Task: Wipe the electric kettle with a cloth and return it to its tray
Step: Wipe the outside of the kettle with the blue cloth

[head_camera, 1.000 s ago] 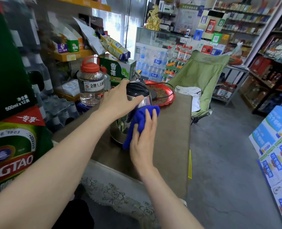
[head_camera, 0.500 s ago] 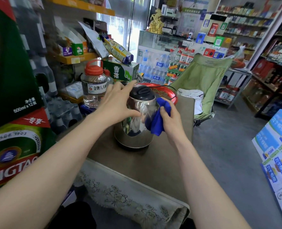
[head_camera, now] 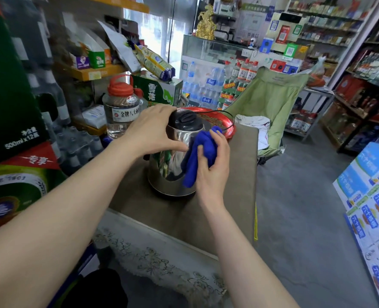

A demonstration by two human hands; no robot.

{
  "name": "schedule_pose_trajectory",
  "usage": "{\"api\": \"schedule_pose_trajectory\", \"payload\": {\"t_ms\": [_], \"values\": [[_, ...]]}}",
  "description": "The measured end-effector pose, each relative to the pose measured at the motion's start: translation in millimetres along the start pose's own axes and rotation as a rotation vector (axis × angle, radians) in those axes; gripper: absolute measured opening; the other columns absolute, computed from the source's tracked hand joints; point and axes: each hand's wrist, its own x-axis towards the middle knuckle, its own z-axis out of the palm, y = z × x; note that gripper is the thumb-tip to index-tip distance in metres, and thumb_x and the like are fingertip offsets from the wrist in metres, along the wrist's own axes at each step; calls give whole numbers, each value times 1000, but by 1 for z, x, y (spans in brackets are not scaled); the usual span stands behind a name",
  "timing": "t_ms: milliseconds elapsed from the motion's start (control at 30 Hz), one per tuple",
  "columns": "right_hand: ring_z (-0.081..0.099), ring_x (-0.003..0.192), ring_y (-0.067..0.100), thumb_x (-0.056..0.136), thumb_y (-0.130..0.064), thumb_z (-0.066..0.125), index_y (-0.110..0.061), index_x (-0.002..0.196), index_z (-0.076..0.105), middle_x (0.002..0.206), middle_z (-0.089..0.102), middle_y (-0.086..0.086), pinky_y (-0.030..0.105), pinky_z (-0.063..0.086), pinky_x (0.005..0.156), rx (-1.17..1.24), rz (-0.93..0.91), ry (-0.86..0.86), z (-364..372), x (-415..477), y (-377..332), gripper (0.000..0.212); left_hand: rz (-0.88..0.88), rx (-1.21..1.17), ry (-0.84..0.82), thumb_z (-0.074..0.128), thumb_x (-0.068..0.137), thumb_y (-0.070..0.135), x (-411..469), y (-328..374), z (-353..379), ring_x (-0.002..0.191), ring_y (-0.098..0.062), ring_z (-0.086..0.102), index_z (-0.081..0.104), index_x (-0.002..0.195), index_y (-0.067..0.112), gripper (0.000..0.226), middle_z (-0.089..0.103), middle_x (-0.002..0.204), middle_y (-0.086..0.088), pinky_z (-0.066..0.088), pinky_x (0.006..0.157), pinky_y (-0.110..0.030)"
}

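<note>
Left hand (head_camera: 149, 130) steadies the steel kettle (head_camera: 175, 161), fingers clasped on its shoulder | right hand (head_camera: 213, 161) grips blue cloth (head_camera: 197, 156), slid down from near the lid | kettle on tabletop (head_camera: 228, 196), near side of red tray (head_camera: 230, 127) | wiping continues.

blue cloth (head_camera: 200, 154), silver kettle (head_camera: 173, 165), red tray (head_camera: 229, 123)

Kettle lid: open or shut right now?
Shut. The black lid sits flat on the steel kettle, no gap showing, while the left hand steadies its top.
</note>
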Motion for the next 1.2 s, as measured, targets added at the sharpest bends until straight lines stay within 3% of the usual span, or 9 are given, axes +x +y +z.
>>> {"api": "schedule_pose_trajectory", "payload": {"t_ms": [133, 200, 300, 433, 600, 733, 933, 1133, 1200], "values": [[48, 133, 8, 98, -9, 57, -18, 138, 49, 142, 53, -5, 23, 35, 113, 59, 144, 64, 8, -14, 13, 42, -56, 118, 29, 68, 57, 78, -1, 4, 6, 144, -26, 25, 34, 146, 14, 114, 38, 150, -8, 17, 118, -44], [54, 126, 14, 99, -13, 56, -20, 133, 50, 135, 58, -2, 33, 39, 110, 52, 248, 109, 10, -24, 21, 35, -66, 131, 24, 65, 56, 81, -1, 4, 6, 146, -26, 20, 34, 145, 14, 115, 36, 151, -8, 11, 120, -46], [57, 119, 17, 100, -16, 55, -22, 128, 52, 128, 62, 0, 37, 42, 106, 55, 300, 119, 9, -28, 17, 29, -69, 101, 15, 66, 57, 79, -4, 7, 4, 140, -26, 30, 34, 144, 15, 113, 39, 147, -6, 16, 119, -46], [48, 127, 7, 94, -6, 60, -16, 136, 49, 139, 53, -3, 9, 32, 107, -4, 132, 74, 12, -9, -2, 44, -94, 94, 39, 67, 60, 76, -7, 9, 4, 131, -28, 40, 35, 143, 15, 108, 42, 143, -6, 29, 111, -45], [56, 119, 14, 96, -14, 60, -20, 132, 50, 131, 59, -3, 24, 42, 100, -32, 189, -1, 12, 17, 10, 39, -149, 250, 111, 50, 61, 88, -10, 13, 6, 125, -31, 44, 41, 139, 14, 108, 48, 136, -11, 34, 106, -44], [60, 113, 16, 97, -15, 59, -24, 128, 56, 120, 63, -8, 17, 40, 89, -103, 229, -46, -1, 40, 12, 33, -115, 261, 65, 55, 59, 85, -7, 5, -6, 124, -33, 38, 42, 140, 22, 103, 46, 135, -11, 27, 108, -45], [35, 145, 22, 91, -4, 53, -13, 141, 53, 155, 43, 6, 32, 22, 122, -368, -204, -233, 7, 2, 8, 50, -133, 35, 17, 71, 57, 74, -2, -11, -9, 123, -31, 37, 41, 135, 36, 92, 36, 133, -4, 35, 101, -45], [50, 132, 19, 98, -8, 51, -17, 140, 51, 143, 55, -1, 37, 35, 113, -165, 110, -27, 7, 24, 13, 43, -108, 170, 9, 68, 58, 77, -5, -17, -11, 119, -30, 35, 32, 138, 48, 92, 37, 135, -3, 32, 98, -44], [47, 135, 19, 96, -8, 50, -18, 140, 51, 145, 53, -1, 37, 33, 115, -180, 43, -42, 13, 10, 6, 45, -102, 178, 23, 69, 62, 73, -7, -20, -8, 120, -30, 35, 31, 139, 50, 89, 40, 137, -4, 31, 98, -43]]}}
